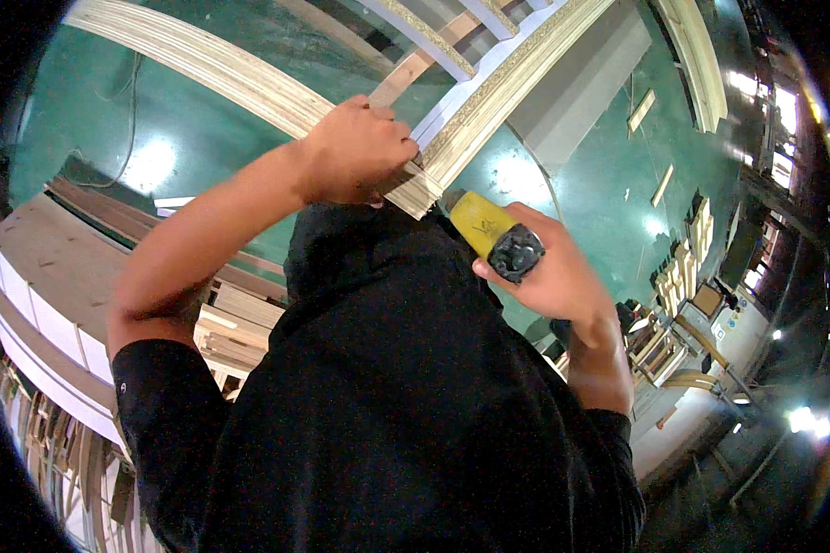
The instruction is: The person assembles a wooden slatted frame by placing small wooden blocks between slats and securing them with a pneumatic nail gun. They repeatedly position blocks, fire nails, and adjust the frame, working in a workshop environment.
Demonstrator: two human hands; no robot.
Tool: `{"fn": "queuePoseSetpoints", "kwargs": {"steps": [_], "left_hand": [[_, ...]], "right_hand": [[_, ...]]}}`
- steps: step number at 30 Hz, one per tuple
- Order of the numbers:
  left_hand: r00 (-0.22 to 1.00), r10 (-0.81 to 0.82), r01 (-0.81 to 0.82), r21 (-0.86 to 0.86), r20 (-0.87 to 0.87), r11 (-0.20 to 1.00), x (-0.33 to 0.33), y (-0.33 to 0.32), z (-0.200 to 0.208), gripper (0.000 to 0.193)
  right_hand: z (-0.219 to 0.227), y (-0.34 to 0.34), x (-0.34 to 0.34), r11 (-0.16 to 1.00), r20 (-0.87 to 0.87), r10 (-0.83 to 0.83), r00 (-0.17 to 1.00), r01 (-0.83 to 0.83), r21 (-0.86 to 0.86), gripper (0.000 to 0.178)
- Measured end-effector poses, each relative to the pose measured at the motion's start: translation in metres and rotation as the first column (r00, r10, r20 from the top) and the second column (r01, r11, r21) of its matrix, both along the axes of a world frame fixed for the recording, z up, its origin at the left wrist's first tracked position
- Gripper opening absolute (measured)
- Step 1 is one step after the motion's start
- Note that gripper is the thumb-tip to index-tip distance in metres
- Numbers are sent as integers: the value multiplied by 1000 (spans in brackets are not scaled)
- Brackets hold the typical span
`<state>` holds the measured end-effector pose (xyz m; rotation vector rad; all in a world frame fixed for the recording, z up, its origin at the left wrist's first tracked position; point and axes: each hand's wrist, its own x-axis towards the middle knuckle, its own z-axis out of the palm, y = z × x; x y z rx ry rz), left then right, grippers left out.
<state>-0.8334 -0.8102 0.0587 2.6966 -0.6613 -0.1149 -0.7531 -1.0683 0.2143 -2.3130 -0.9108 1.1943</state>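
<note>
Glossy green floor point(590, 189) spreads beneath the work, catching bright patches of light, and a thin dark cable point(134, 120) trails over it at the upper left. Small pale wood offcuts point(661, 186) lie scattered on the floor to the right, near a flat grey panel point(586, 92). Long, pale wooden boards point(697, 64) stand out at the upper right, and a stack of white-edged boards with a brown top face point(69, 263) fills the left side. Bright lamps point(807, 422) glow in the dark area at the lower right.

Ahead of the person, who wears a black garment point(406, 396), two pale beams of layered wood meet at the corner of a wooden frame point(512, 92). One beam runs to the upper left, the other to the upper right; lavender-faced strips with speckled edges lie along and inside the second beam, and a reddish-brown wooden strip point(424, 66) slants toward the upper right between the beams.

The left hand point(360, 152) is closed over the upper-left beam close to the corner, fingers curled on the wood. The right hand point(549, 272) grips a yellow-and-black handheld power tool point(480, 223), its nose pointing at the frame's corner from the right. Whether the nose touches the wood cannot be told.
</note>
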Motion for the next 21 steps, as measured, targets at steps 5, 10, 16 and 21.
{"fn": "queuePoseSetpoints", "kwargs": {"steps": [5,10,16,21], "left_hand": [[991,-28,35,51,-132,998,21,5,14,94],[999,-32,34,-86,27,996,19,14,18,120],[983,-151,168,-185,101,968,30,11,8,101],[976,-200,186,-153,-82,970,33,13,21,98]], "right_hand": [[3,13,1,998,11,63,998,-63,-5,40],[-10,23,0,997,-15,11,1000,-10,78,39],[-16,32,-5,995,-33,-49,998,52,82,38],[-23,34,-7,992,-79,-103,992,108,66,37]]}}
